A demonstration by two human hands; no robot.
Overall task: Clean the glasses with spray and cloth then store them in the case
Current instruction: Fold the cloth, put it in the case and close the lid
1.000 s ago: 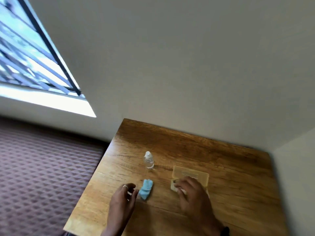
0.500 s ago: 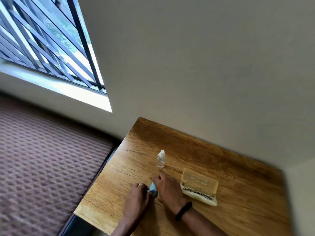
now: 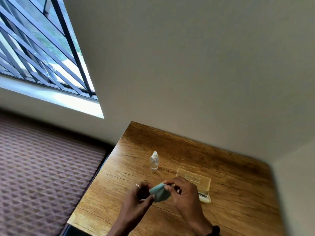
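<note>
Holding the cloth (image 3: 159,192) between them, both hands hovered just above the near part of the bench (image 3: 238,210). The left hand (image 3: 138,196) pinched the cloth's lower left edge with closed fingers (image 3: 152,196) — a ring showed on one of them. The right hand (image 3: 183,193) gripped the cloth's upper right corner, its fingers curled shut on the fabric. The cloth was pale blue with a zigzag edge, spread partly open and lifted off the wood.

Behind the right hand lay the case (image 3: 196,182), open on the bench, its yellowish lid tipped back toward the wall (image 3: 187,65). The glasses (image 3: 202,195) rested inside the lower half of the case (only a dark bit of frame showed past the knuckles, so how they lay could not be told). The spray (image 3: 154,161) stood upright farther back and to the left, a small clear bottle with a white top, apart from both hands and from the case.

A dark band circled the right wrist at the bottom edge of the view. To the left of the bench ran a quilted brown bed (image 3: 42,167), and above it a barred window (image 3: 37,53) let in daylight.
</note>
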